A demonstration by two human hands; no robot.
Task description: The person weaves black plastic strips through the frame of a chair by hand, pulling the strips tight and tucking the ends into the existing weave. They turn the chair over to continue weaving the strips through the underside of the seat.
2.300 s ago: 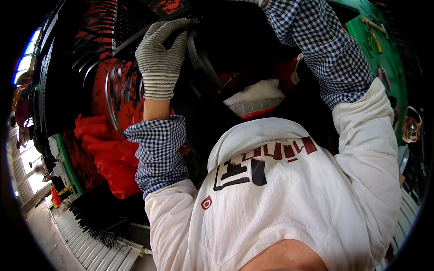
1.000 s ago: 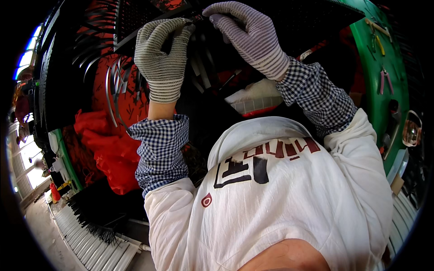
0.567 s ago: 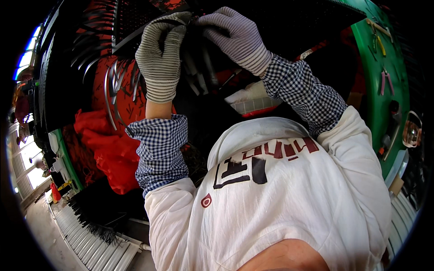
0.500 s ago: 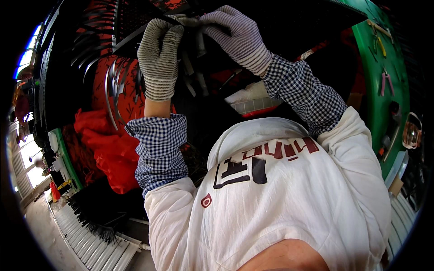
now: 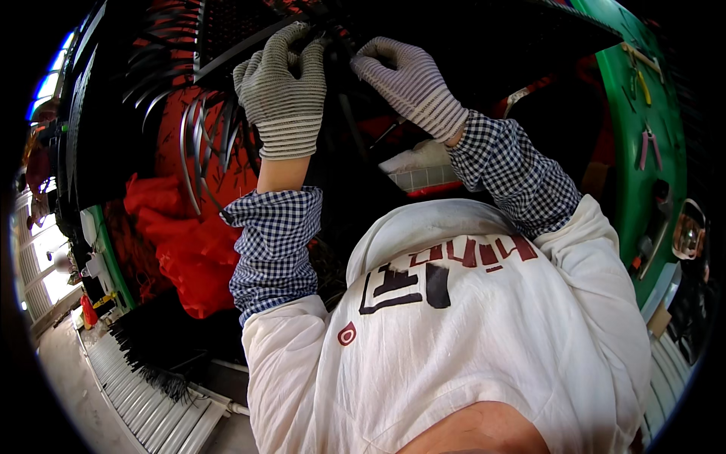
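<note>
Both my hands wear striped knitted gloves and work at the near edge of a dark perforated panel (image 5: 236, 34), which has black strips hanging off its left side. My left hand (image 5: 281, 94) is curled at that edge, with thumb and fingertips drawn together; dark material around the tips hides what they hold. To its right, my right hand (image 5: 408, 83) makes a pinch, the thumb meeting the index finger. Anything between those fingertips is lost against the black background. A bundle of loose, shiny black strips (image 5: 198, 144) dangles left of my left wrist.
Crumpled red cloth (image 5: 185, 261) lies left of my left forearm. A pale package (image 5: 423, 170) sits below my right wrist. Along the right runs a green board (image 5: 622, 113) bearing pink-handled pliers (image 5: 644, 150) and other tools. A roller conveyor (image 5: 162, 408) is at lower left.
My hands have drawn apart from the thing they both held at the panel edge. The left has turned and shifted slightly right; the right has come down toward me.
</note>
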